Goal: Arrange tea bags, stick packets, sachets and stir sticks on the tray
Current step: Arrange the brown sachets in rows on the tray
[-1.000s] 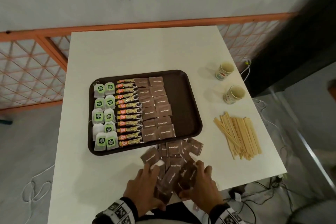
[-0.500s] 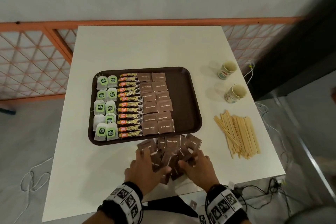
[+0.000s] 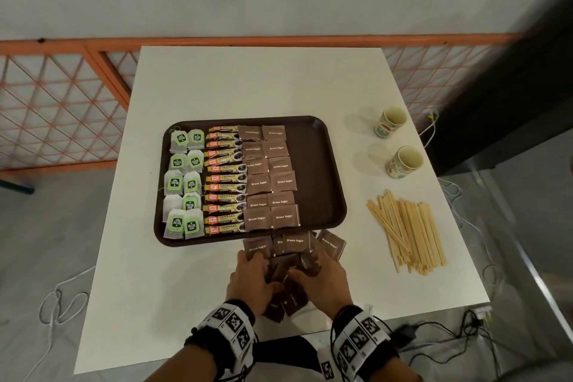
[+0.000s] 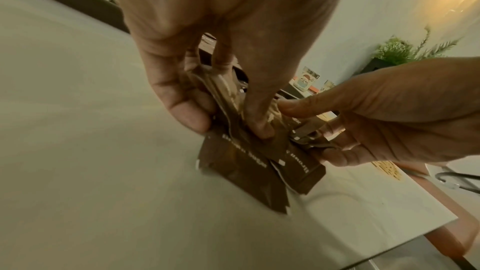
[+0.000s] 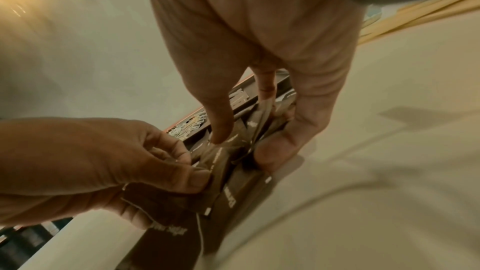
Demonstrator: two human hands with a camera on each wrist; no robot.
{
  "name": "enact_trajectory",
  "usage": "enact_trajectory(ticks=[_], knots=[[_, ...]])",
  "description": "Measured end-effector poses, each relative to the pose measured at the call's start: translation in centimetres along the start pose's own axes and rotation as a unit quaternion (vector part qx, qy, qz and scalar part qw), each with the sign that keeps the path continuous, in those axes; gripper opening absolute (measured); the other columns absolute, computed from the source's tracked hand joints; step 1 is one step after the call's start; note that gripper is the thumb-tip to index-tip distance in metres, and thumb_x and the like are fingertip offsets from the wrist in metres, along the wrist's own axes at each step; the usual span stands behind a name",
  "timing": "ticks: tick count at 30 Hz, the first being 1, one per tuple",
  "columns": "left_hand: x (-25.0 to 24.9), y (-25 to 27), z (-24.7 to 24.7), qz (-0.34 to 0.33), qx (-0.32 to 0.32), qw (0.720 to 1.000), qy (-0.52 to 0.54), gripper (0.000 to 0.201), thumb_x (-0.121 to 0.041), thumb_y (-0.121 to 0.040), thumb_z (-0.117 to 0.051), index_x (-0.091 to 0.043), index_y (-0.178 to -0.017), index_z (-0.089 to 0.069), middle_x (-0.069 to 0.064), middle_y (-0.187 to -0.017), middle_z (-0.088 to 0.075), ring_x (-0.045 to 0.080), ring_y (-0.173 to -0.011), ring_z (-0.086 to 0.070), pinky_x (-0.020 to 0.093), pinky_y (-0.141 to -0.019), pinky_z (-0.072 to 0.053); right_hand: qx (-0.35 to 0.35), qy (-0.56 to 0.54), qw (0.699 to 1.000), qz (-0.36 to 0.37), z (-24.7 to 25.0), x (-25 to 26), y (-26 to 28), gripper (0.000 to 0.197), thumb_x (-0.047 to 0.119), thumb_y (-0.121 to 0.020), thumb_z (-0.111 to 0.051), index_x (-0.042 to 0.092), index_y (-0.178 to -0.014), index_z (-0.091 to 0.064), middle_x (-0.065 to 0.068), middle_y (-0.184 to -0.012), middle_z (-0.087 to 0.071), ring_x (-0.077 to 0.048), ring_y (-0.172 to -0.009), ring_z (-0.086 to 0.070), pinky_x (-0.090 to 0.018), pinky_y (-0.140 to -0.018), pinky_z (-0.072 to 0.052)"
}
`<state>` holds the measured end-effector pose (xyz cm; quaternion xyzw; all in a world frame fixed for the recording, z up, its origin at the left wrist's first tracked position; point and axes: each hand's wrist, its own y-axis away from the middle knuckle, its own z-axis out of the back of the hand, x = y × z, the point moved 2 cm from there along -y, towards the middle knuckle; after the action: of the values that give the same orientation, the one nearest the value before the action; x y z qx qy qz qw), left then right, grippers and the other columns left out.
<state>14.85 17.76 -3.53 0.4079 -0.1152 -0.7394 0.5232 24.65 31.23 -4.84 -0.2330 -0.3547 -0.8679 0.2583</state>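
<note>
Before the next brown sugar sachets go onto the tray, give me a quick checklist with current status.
1. Left hand grips loose sachets: ok.
2. Right hand grips the same pile: ok.
3. Free space on tray right of the sachet columns: ok.
4. Pile squared up: not ok, sachets fanned and overlapping.
5. Number of sachets held: cannot tell.
6. Stir sticks on tray: not ok, they lie on the table.

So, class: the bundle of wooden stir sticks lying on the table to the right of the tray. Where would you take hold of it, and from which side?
Grip the stir sticks across the middle of their length, coming from above with the right hand. They lie flat and roughly parallel on the table, fanned a little at the far end, so a mid-length pinch across the bundle probably gathers most without tipping.
</note>
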Motion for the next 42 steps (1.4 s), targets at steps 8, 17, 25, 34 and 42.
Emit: enact_trajectory(ticks=[8,17,25,34,42], knots=[[0.2,-0.6,-0.3,-0.042,0.003,0.998,0.035,0.030,-0.021,-0.075,-0.076,-0.023,-0.087,-0.049,-0.007,-0.104,-0.050,0.013,-0.088,-0.054,0.026,-0.077,-0.049,-0.022,-0.029,0.998,-0.052,-0.2,1.0,-0.6,0.023,0.041,-0.073,-0.080,0.026,-0.071,-0.064,0.011,-0.075,-0.067,-0.009,-0.074,-0.063,-0.018,-0.063,-0.045],[0.9,-1.0,1.0,-0.061,0.005,0.998,0.033,0.031,-0.011,-0.074,-0.075,-0.026,-0.086,-0.050,-0.007,-0.098,-0.053,0.013,-0.088,-0.054,0.024,-0.071,-0.044,0.013,-0.274,0.956,-0.104,3.0,-2.3,-1.4,0.007,0.007,-0.077,-0.078,0.005,-0.081,-0.074,-0.013,-0.081,-0.076,-0.022,-0.069,-0.070,-0.034,-0.062,-0.058],[2.0,-1.6,3.3,-0.010,-0.001,0.994,0.109,0.018,-0.008,-0.076,-0.077,-0.018,-0.076,-0.062,-0.004,-0.082,-0.066,0.017,-0.078,-0.066,0.029,-0.069,-0.057,0.024,-0.421,0.900,-0.112,6.0,-5.0,-0.4,0.021,-0.003,-0.084,-0.070,-0.001,-0.099,-0.055,-0.029,-0.103,-0.069,-0.038,-0.086,-0.068,-0.046,-0.077,-0.056],[2.1,-1.0,4.4,0.032,0.112,0.938,0.326,0.025,0.007,-0.081,-0.070,-0.006,-0.102,-0.066,0.018,-0.100,-0.071,0.024,-0.076,-0.073,0.035,-0.064,-0.062,0.191,-0.398,0.897,0.008,4.7,0.2,1.5,0.021,0.001,-0.074,-0.076,0.006,-0.092,-0.068,-0.019,-0.096,-0.068,-0.034,-0.086,-0.068,-0.041,-0.075,-0.057],[0.2,-0.1,4.9,0.002,0.162,0.898,0.409,0.018,0.004,-0.087,-0.065,-0.005,-0.102,-0.068,0.015,-0.104,-0.069,0.031,-0.089,-0.071,0.041,-0.068,-0.061,0.164,-0.235,0.953,0.097,3.8,3.5,0.0,0.022,0.002,-0.081,-0.074,0.015,-0.098,-0.069,-0.004,-0.094,-0.072,-0.020,-0.089,-0.071,-0.031,-0.072,-0.059]])
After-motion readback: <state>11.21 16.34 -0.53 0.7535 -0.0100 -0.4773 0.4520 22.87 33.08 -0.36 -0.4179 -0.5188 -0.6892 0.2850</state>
